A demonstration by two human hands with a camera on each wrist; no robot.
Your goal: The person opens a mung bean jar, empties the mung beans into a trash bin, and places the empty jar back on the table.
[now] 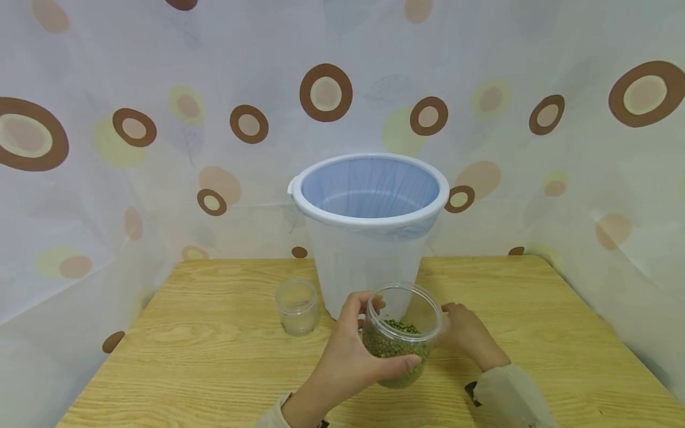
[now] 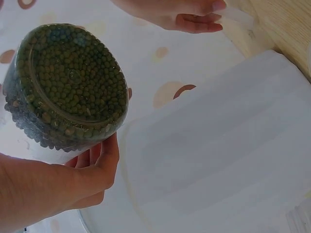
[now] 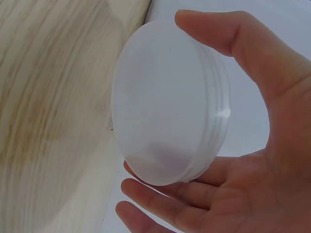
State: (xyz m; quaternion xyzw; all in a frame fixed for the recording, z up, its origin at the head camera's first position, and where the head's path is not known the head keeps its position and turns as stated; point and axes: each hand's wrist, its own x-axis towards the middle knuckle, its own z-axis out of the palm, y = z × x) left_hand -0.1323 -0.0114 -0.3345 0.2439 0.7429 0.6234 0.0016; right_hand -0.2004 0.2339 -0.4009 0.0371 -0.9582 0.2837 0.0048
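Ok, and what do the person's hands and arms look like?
The left hand and right hand are bare and ungloved. The left sleeve and right sleeve are pale cream, plain where visible, reaching the wrists. A small black piece shows by each sleeve's end; what it is, I cannot tell.

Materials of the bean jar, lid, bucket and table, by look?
Bean jar: glossy clear plastic probably, glass possible; see-through wall, shiny rim.
Lid: translucent plastic, likely; milky face, soft glint on its edge.
Bucket: probably smooth, satin plastic; rounded rim, even pale wall.
Table: wood or wood-look laminate, can't tell; visible grain.
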